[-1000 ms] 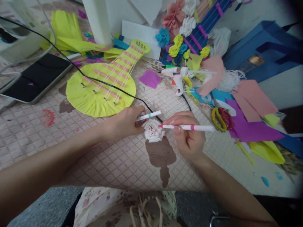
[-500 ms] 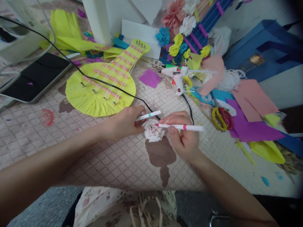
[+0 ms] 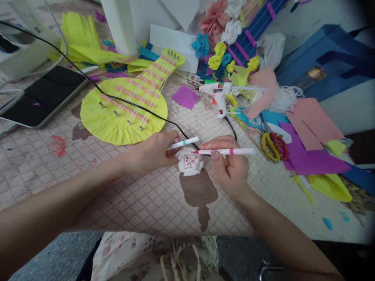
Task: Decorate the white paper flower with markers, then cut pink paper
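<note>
A brown patch (image 3: 199,191) marks the surface (image 3: 117,210); just beyond it sits a white flower (image 3: 190,167) with red specks. At the flower's three o'clock the right hand (image 3: 231,169) pinches a pink-tipped marker (image 3: 243,151); at nine, the left hand (image 3: 152,154) grips a teal-banded pen (image 3: 189,141). Farther off lie scissor handles (image 3: 269,148) near three, a yellow paper instrument (image 3: 102,121) at ten, a glue gun (image 3: 221,103) at one.

diamond-patterned table (image 3: 131,210), speckled grey floor (image 3: 70,253), pale wall (image 3: 307,25)
</note>
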A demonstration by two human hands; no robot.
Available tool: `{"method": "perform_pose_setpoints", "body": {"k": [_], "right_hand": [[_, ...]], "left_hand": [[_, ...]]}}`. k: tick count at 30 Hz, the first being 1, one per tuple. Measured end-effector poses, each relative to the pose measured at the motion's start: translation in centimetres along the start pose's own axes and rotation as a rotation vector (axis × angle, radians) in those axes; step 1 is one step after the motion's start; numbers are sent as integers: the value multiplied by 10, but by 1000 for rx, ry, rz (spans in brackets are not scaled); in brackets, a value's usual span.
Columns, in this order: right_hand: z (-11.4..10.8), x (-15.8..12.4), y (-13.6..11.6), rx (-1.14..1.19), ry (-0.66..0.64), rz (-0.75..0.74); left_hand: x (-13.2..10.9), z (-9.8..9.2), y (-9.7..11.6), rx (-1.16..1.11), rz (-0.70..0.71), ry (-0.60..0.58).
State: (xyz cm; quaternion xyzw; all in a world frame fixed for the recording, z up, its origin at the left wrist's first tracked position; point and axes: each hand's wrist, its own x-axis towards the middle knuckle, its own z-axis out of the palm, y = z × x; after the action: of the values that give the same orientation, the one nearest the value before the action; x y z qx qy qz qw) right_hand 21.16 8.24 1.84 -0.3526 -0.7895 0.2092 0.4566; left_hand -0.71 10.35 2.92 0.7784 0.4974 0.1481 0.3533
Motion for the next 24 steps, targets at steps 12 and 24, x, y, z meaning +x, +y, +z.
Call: {"method": "perform_pose_setpoints", "body": {"k": [12,24], "right_hand": [[0,1,1,53,89,42],[3,2,1,73,92,72]], "left_hand": [[0,0,1,-26,-4,-1],[1,-2,3,-15,-32,-24]]}}
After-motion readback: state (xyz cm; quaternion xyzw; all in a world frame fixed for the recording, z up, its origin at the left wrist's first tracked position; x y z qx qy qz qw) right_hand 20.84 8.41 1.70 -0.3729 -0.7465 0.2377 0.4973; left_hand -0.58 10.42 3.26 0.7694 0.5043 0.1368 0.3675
